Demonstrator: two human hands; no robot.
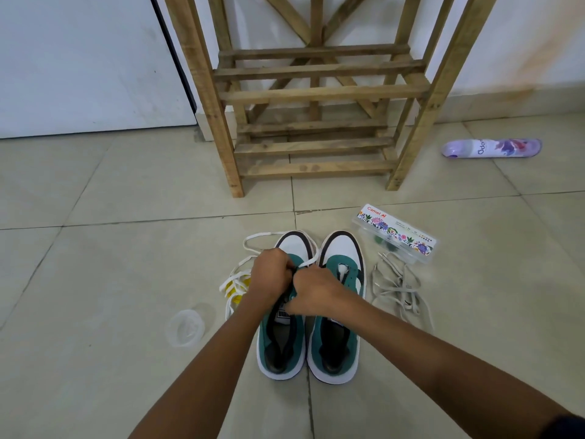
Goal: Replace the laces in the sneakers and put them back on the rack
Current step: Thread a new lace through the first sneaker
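White lace, soft and floppy so best gripped near its stiff tip, is being pinched by curled fingers of both hands over left sneaker on floor.

Home interior, prob. entryway or hall corner

Beige tile floor w/ grout lines, white wall w/ skirting, white door at left. Rough wood slat rack stands against wall. Household clutter on floor: sneakers, loose laces, air-freshener can lying on its side, plastic box, clear lid.
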